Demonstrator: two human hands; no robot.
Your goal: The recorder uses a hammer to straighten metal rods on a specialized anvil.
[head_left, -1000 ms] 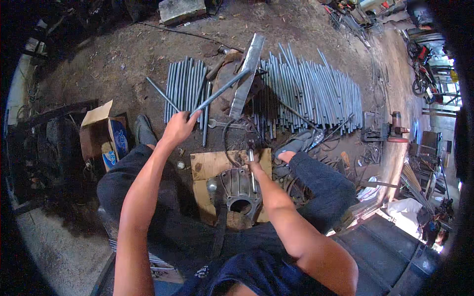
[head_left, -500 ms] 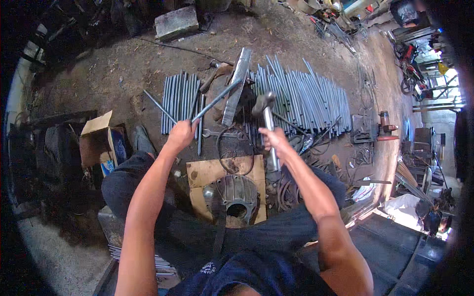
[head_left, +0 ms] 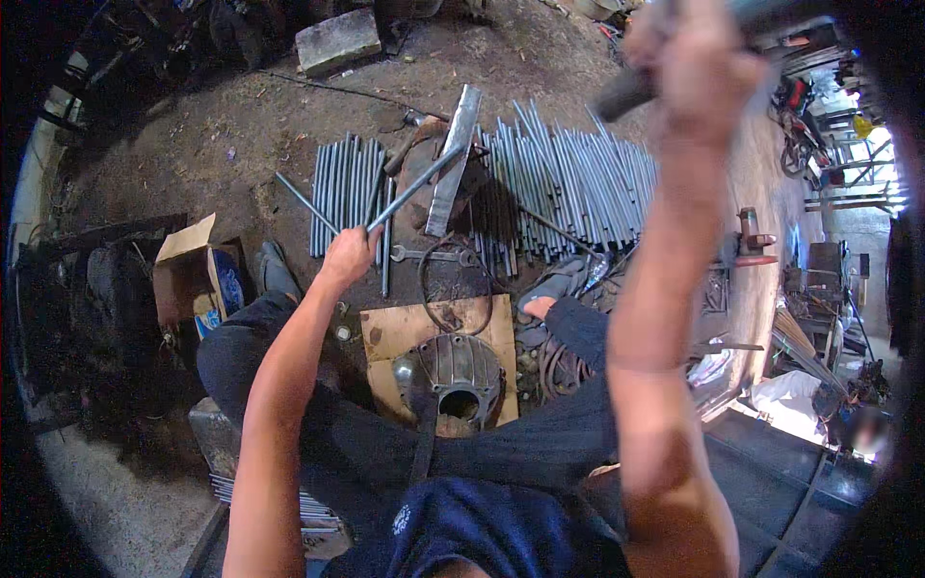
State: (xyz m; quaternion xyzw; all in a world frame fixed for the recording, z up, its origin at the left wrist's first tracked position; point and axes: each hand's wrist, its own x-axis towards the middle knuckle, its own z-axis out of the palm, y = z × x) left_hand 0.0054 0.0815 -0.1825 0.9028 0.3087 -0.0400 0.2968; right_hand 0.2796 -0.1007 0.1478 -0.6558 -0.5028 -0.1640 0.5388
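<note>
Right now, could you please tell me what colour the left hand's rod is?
The rod is bluish grey, clearest in the head view.

Rod (head_left: 414,192) across bar (head_left: 446,193), more rods (head_left: 578,183) either side, wrench (head_left: 438,256) before bar, housing (head_left: 456,360) on cardboard (head_left: 385,326), carton (head_left: 183,277) left.

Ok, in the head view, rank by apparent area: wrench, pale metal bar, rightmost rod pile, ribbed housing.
1. Rightmost rod pile
2. Ribbed housing
3. Pale metal bar
4. Wrench
</note>
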